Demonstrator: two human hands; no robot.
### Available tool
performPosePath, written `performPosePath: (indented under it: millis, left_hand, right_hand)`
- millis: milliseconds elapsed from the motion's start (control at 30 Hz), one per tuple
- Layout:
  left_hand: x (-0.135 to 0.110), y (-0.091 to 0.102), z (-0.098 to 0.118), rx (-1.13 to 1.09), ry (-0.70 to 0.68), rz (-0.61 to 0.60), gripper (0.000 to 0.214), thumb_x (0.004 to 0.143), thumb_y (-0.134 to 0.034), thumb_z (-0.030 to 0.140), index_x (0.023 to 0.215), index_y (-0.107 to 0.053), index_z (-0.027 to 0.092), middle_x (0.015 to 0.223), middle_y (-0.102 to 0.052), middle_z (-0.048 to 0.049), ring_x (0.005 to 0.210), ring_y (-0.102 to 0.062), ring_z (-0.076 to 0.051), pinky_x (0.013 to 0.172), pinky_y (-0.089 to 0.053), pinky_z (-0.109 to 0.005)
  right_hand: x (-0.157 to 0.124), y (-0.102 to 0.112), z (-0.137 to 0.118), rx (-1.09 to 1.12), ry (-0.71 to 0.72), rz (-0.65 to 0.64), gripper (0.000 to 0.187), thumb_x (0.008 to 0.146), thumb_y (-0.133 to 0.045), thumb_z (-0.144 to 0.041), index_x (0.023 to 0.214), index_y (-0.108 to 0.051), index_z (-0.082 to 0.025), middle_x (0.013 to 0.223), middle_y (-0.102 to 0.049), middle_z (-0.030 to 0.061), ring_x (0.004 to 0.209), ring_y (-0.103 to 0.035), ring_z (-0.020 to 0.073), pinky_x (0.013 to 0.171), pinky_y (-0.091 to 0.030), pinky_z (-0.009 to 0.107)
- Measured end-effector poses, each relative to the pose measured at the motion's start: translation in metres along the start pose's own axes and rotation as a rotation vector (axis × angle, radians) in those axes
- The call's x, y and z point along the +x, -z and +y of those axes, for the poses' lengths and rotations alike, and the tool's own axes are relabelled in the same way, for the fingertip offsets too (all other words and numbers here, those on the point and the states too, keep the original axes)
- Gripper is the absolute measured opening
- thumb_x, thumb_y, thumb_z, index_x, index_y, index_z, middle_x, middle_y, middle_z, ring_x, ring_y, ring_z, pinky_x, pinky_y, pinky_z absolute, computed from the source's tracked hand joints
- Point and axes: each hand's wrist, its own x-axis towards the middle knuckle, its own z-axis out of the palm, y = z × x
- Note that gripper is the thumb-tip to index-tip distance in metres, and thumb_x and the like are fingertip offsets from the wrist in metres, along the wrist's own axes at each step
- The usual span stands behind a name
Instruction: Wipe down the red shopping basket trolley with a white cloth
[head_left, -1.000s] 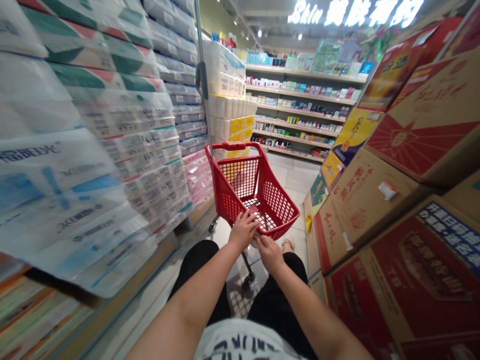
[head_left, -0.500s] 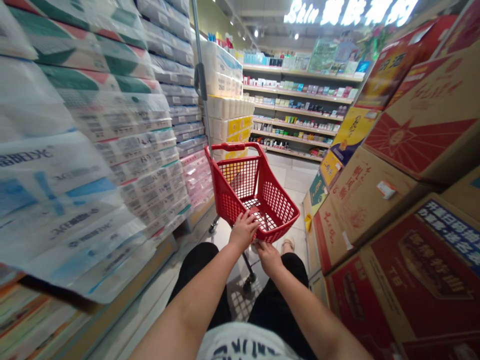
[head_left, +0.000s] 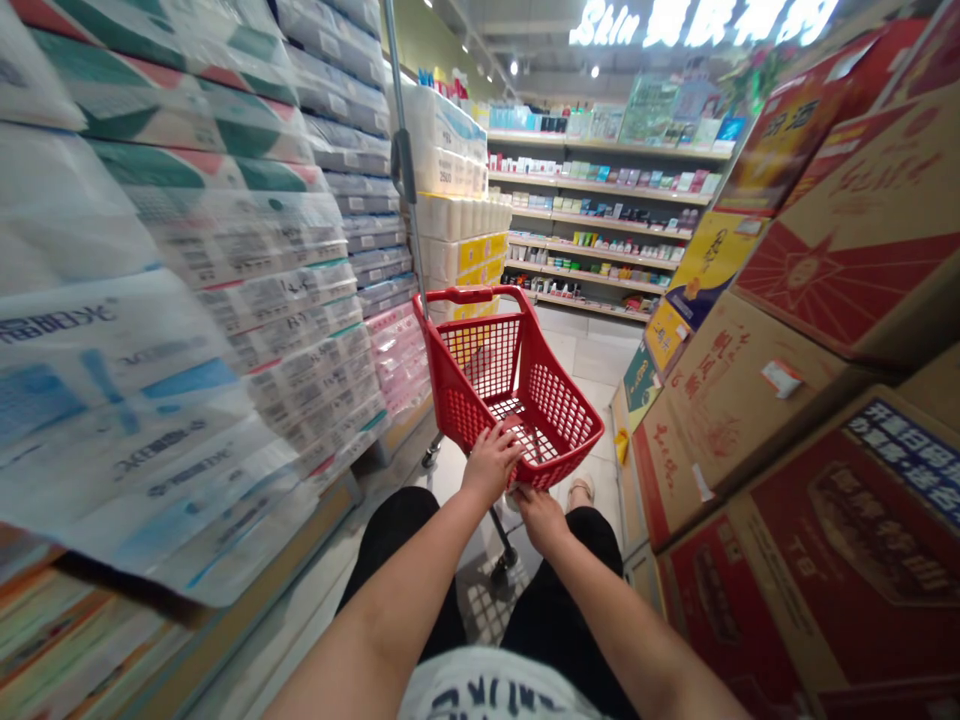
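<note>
Red cart [head_left: 529,350] stands in aisle between paper packs [head_left: 292,350] and boxes [head_left: 739,375], before person's knees. Left hand [head_left: 492,462] grasps its near rim, fingers over edge; right hand [head_left: 543,518] at underside, can't tell grip.

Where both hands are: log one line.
left hand: on near edge of red cart; right hand: just below it, contact unclear; cartons: at right

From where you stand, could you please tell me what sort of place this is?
Probably a supermarket: there is a red shopping cart, stocked shelves and stacked cartons.
</note>
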Motion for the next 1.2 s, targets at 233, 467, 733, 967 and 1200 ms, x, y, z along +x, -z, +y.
performPosePath:
  millis: [233, 467, 733, 967, 1200]
  left_hand:
    - [0.001, 0.000, 0.001, -0.009, 0.013, 0.001, 0.026, 0.092, -0.047, 0.027, 0.109, -0.066, 0.029, 0.121, -0.062, -0.0030, 0.132, -0.037, -0.025, 0.109, -0.031, -0.050]
    - [0.002, 0.001, 0.003, -0.019, 0.015, -0.005, 0.025, 0.092, -0.046, 0.027, 0.108, -0.066, 0.028, 0.121, -0.062, -0.0024, 0.131, -0.038, -0.025, 0.109, -0.031, -0.051]
    - [0.001, 0.004, 0.005, -0.022, 0.019, -0.008, 0.026, 0.092, -0.046, 0.027, 0.109, -0.066, 0.028, 0.121, -0.062, -0.0032, 0.132, -0.037, -0.025, 0.109, -0.031, -0.051]
    - [-0.001, 0.001, 0.004, -0.015, 0.013, -0.008, 0.027, 0.092, -0.045, 0.027, 0.110, -0.066, 0.028, 0.123, -0.061, -0.0030, 0.134, -0.035, -0.025, 0.110, -0.031, -0.050]
    - [-0.002, 0.000, 0.003, -0.015, 0.026, -0.016, 0.027, 0.092, -0.045, 0.026, 0.109, -0.066, 0.027, 0.123, -0.061, -0.0030, 0.133, -0.035, -0.025, 0.110, -0.031, -0.050]
  right_hand:
    - [-0.002, 0.011, -0.002, 0.071, -0.078, -0.059, 0.037, 0.089, -0.047, -0.012, 0.123, -0.059, -0.023, 0.116, -0.061, 0.0108, 0.094, -0.059, 0.0207, 0.081, -0.049, 0.031]
    - [0.002, 0.014, -0.005, 0.077, -0.109, -0.319, 0.043, 0.089, -0.042, -0.009, 0.129, -0.054, -0.023, 0.125, -0.058, 0.0116, 0.098, -0.060, 0.0208, 0.082, -0.048, 0.032]
    - [-0.008, 0.003, -0.002, 0.073, -0.057, -0.025, 0.041, 0.087, -0.047, -0.008, 0.123, -0.059, -0.021, 0.123, -0.059, 0.0102, 0.097, -0.059, 0.0230, 0.082, -0.048, 0.033]
    - [-0.009, 0.002, 0.000, 0.096, -0.042, 0.151, 0.038, 0.089, -0.046, -0.010, 0.122, -0.059, -0.021, 0.114, -0.061, 0.0112, 0.093, -0.058, 0.0205, 0.084, -0.048, 0.033]
    - [-0.009, 0.014, -0.004, 0.093, -0.075, 0.159, 0.036, 0.088, -0.047, -0.010, 0.120, -0.060, -0.020, 0.110, -0.061, 0.0107, 0.091, -0.057, 0.0200, 0.083, -0.046, 0.031]
